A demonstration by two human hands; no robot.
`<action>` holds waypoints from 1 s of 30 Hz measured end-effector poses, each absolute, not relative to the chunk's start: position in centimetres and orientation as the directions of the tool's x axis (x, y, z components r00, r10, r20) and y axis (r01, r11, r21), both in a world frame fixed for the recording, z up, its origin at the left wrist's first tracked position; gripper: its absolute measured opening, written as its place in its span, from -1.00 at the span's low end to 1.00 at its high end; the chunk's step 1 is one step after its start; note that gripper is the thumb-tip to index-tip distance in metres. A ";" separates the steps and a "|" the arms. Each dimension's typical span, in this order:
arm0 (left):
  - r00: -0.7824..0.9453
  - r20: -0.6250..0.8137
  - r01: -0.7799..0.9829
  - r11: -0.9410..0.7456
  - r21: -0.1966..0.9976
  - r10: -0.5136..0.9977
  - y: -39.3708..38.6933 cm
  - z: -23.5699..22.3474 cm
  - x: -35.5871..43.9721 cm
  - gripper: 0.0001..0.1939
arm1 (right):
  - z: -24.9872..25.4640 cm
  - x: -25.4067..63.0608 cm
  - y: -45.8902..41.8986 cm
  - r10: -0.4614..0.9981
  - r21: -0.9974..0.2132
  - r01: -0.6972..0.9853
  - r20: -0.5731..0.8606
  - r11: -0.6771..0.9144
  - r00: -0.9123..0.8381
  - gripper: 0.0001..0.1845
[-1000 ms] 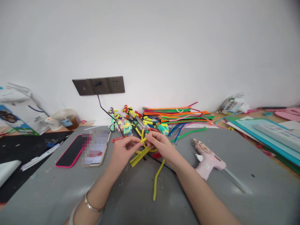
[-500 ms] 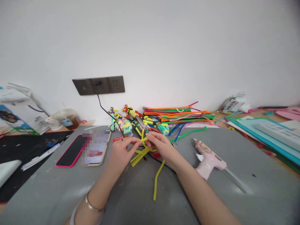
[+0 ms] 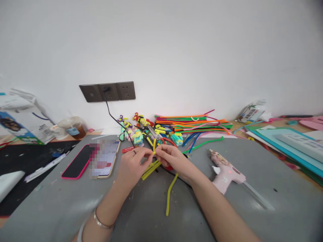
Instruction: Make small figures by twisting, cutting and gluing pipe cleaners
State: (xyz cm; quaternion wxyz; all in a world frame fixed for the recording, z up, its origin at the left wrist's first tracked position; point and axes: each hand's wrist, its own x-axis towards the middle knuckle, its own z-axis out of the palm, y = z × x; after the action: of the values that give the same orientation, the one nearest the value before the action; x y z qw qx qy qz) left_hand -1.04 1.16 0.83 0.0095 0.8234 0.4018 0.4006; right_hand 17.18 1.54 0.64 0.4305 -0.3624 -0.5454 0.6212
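Note:
My left hand (image 3: 136, 163) and my right hand (image 3: 174, 160) meet at mid-table, their fingertips pinched together on a short yellow pipe cleaner (image 3: 154, 148). One end of it sticks up between the fingers; the rest is mostly hidden by them. Beneath the hands lie several cut yellow pipe cleaner pieces (image 3: 150, 170). A longer yellow pipe cleaner (image 3: 168, 198) lies bent on the grey mat, below my right wrist. Just beyond the fingertips are pliers (image 3: 153, 132) with red handles, partly covered by my right hand.
A pink glue gun (image 3: 225, 172) rests right of my forearm, its glue stick pointing outward. Two phones (image 3: 77, 162) lie left. Behind are small pipe cleaner figures (image 3: 141, 120) and a bundle of coloured pipe cleaners (image 3: 199, 125). A black cord (image 3: 111, 116) runs from the wall socket (image 3: 125, 90).
My fingertips have come closer together, and the yellow piece that lay stretched between them now shows mainly as an upright end. The view has shifted slightly.

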 end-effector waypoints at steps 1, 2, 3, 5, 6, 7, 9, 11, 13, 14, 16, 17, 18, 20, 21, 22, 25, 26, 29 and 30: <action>0.345 0.630 0.643 -0.665 0.381 0.695 1.2 0.8 -1.1 -0.88 | 0.7 17.2 1.5 0.931 -0.988 -0.155 0.033 -0.025 -0.363 -0.46; 0.335 0.602 0.631 -0.647 0.428 0.725 1.2 0.9 -1.1 -0.89 | 0.8 17.2 1.5 0.933 -0.986 -0.165 0.053 -0.007 -0.356 -0.46; 0.330 0.571 0.620 -0.629 0.470 0.752 1.3 0.9 -1.1 -0.91 | 0.9 17.2 1.5 0.936 -0.985 -0.170 0.076 0.017 -0.344 -0.47; 0.342 0.518 0.600 -0.606 0.522 0.784 1.4 0.9 -1.3 -0.91 | 1.1 17.2 1.5 0.938 -0.985 -0.161 0.118 0.069 -0.325 -0.47; 0.359 0.498 0.591 -0.605 0.533 0.789 1.5 0.9 -1.3 -0.90 | 1.1 17.2 1.5 0.938 -0.985 -0.149 0.134 0.090 -0.319 -0.47; 0.381 0.479 0.585 -0.607 0.538 0.791 1.5 0.9 -1.4 -0.88 | 1.2 17.2 1.5 0.938 -0.985 -0.134 0.144 0.106 -0.317 -0.47; 0.427 0.442 0.573 -0.615 0.542 0.788 1.5 1.0 -1.4 -0.82 | 1.3 17.2 1.5 0.934 -0.986 -0.111 0.155 0.125 -0.321 -0.47; 0.460 0.412 0.566 -0.617 0.546 0.786 1.5 1.2 -1.3 -0.75 | 1.3 17.2 1.4 0.931 -0.986 -0.098 0.162 0.137 -0.327 -0.47; 0.471 0.392 0.556 -0.611 0.564 0.790 1.4 1.5 -1.2 -0.69 | 1.3 17.2 1.3 0.930 -0.984 -0.093 0.173 0.150 -0.325 -0.48; 0.470 0.381 0.547 -0.602 0.582 0.796 1.3 1.6 -1.1 -0.68 | 1.3 17.2 1.3 0.930 -0.983 -0.091 0.179 0.158 -0.322 -0.49; 0.464 0.360 0.529 -0.579 0.620 0.809 1.3 1.8 -1.0 -0.67 | 1.3 17.2 1.3 0.930 -0.982 -0.086 0.188 0.169 -0.315 -0.50; 0.463 0.355 0.523 -0.574 0.630 0.812 1.3 1.9 -1.0 -0.67 | 1.3 17.2 1.3 0.931 -0.982 -0.083 0.190 0.172 -0.313 -0.51; 0.463 0.359 0.522 -0.576 0.629 0.811 1.2 1.9 -1.0 -0.67 | 1.2 17.2 1.3 0.931 -0.982 -0.079 0.189 0.173 -0.312 -0.51; 0.463 0.393 0.536 -0.605 0.589 0.794 1.2 1.9 -1.0 -0.67 | 1.2 17.1 1.3 0.935 -0.982 -0.070 0.187 0.173 -0.303 -0.51; 0.462 0.421 0.554 -0.625 0.551 0.781 1.2 1.8 -1.0 -0.68 | 1.2 17.1 1.3 0.937 -0.983 -0.067 0.186 0.174 -0.295 -0.51; 0.461 0.449 0.577 -0.643 0.504 0.765 1.1 1.7 -1.0 -0.69 | 1.2 17.0 1.3 0.940 -0.983 -0.064 0.185 0.174 -0.286 -0.50; 0.475 0.515 0.639 -0.682 0.356 0.714 1.1 1.4 -1.2 -0.69 | 1.2 17.0 1.3 0.949 -0.985 -0.062 0.173 0.162 -0.265 -0.49; 0.483 0.529 0.648 -0.691 0.320 0.698 1.1 1.4 -1.2 -0.69 | 1.2 17.0 1.3 0.950 -0.986 -0.064 0.166 0.155 -0.263 -0.48; 0.515 0.553 0.650 -0.719 0.246 0.655 1.2 1.3 -1.4 -0.70 | 1.1 17.1 1.4 0.951 -0.988 -0.076 0.152 0.136 -0.270 -0.46; 0.527 0.556 0.652 -0.726 0.220 0.642 1.2 1.3 -1.4 -0.71 | 1.1 17.2 1.4 0.950 -0.988 -0.079 0.149 0.132 -0.274 -0.46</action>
State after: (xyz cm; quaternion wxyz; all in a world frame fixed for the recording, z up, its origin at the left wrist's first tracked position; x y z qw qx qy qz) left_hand -1.41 1.19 1.29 -0.0079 0.8738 0.3704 0.3151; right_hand 17.17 1.39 1.11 0.4738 -0.3725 -0.5846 0.5432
